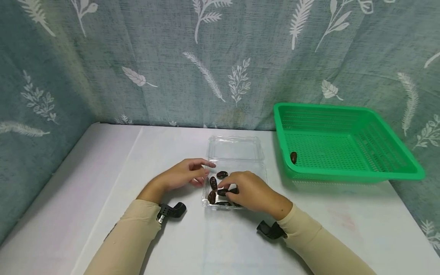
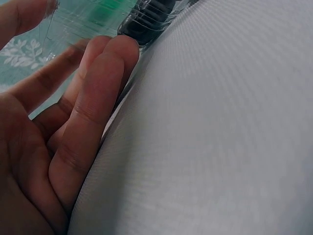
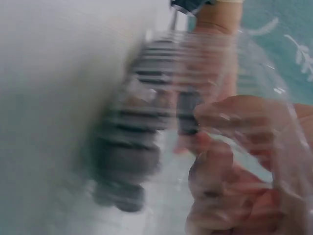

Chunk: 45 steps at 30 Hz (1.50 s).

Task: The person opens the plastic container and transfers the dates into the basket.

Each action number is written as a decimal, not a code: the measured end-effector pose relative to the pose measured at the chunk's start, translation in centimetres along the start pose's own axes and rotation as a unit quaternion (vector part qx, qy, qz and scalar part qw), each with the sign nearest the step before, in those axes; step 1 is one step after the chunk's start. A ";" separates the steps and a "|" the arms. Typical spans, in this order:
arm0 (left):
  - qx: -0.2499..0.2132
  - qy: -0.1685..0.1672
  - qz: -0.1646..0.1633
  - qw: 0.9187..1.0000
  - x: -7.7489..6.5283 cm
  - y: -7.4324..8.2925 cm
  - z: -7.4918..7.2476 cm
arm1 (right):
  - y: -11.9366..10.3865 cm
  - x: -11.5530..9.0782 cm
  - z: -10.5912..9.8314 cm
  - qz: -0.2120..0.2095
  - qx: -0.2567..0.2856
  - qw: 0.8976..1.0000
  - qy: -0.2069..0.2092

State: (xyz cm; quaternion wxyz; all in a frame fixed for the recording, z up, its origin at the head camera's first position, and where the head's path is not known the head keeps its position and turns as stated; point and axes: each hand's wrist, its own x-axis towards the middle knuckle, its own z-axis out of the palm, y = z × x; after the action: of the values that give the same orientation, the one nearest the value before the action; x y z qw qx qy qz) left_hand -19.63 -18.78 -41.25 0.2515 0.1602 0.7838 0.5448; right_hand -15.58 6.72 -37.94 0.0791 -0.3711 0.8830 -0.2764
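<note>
Pinching a dark date between thumb and forefinger, the right hand works inside a clear plastic box in the head view. That date sits low in the box, with other dates lying around it, some partly covered by the right hand. The left hand is relaxed at the box's left side, its fingers loosely extended beside the edge and gripping nothing. The transparent lid is folded back on the white surface, behind the box. To the right stands a green basket, with a single date in its near left corner. Both arms wear beige sleeves, and a black device shows at each wrist. Behind hangs a blue-green cloth printed with white leaves.

From the left wrist, the fingers reach up to the clear wall, behind which a dark date shows; the white surface fills the right side.

From the right wrist, much is blurred: dark dates show through the plastic, and one stands against the right hand's fingertips.
</note>
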 end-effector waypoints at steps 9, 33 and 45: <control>0.002 -0.004 -0.009 1.000 -0.2 -0.4 0.0 | -0.5 -1.0 -2.3 -0.020 0.037 0.997 0.066; 0.010 -0.003 0.002 1.000 0.2 -0.2 -0.1 | 3.7 -4.1 -9.9 0.012 0.025 0.945 0.326; 0.020 -0.001 0.002 1.000 0.4 -0.1 0.0 | 8.1 -5.5 -11.9 0.160 -0.025 0.934 0.318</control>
State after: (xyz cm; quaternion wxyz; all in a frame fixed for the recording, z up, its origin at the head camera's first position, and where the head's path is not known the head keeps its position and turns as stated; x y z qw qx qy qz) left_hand -19.95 -18.67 -41.44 0.2480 0.1677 0.7936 0.5297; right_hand -20.74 20.34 -32.77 -0.1716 -0.1199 0.9164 -0.3413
